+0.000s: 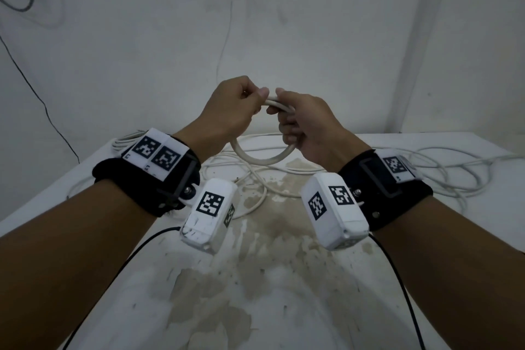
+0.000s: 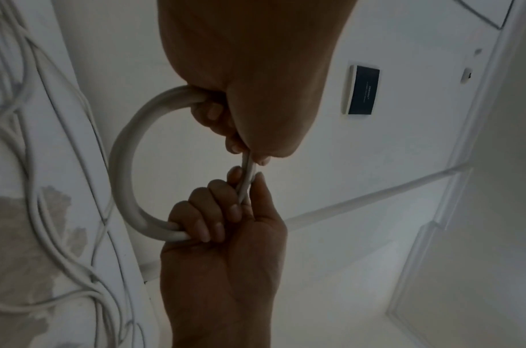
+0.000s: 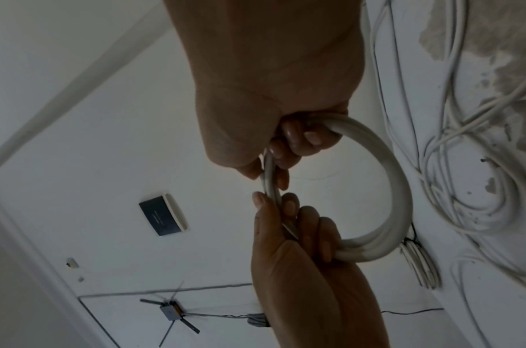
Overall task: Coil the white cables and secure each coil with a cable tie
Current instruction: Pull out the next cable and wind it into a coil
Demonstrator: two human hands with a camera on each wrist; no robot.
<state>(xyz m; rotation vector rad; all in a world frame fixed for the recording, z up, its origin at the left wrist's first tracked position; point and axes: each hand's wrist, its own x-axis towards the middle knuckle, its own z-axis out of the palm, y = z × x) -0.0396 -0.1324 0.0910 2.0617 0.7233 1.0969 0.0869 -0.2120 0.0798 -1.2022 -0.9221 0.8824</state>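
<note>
White cable coil (image 1: 257,158), several turns wound into one round loop, held upright in the air above the tabletop (image 1: 284,293), between the two hands. Left hand (image 1: 227,111): fingers curled round the upper left part of the loop, thumb and forefinger pinching the strands at its top. Right hand (image 1: 306,125): fingers (image 3: 297,139) wrapped round the upper right part of the loop, thumb pressed against the same bundle; the two thumbs nearly meet at the top. In the left wrist view the coil (image 2: 121,169) emerges from both fists as a half ring, and the right hand (image 2: 223,259) closes on it from below. In the right wrist view the coil (image 3: 398,188) shows at least three parallel strands, and the left hand (image 3: 300,259) grips them. No tie is discernible on the loop. Beneath and behind the coil, loose white cables (image 1: 443,176) lie tangled across the far part of the tabletop, whose paint is chipped and stained in the middle. A second bundled coil (image 1: 125,142) rests at the far left edge. Black straps with marker-covered camera housings (image 1: 208,214) encircle both wrists.
</note>
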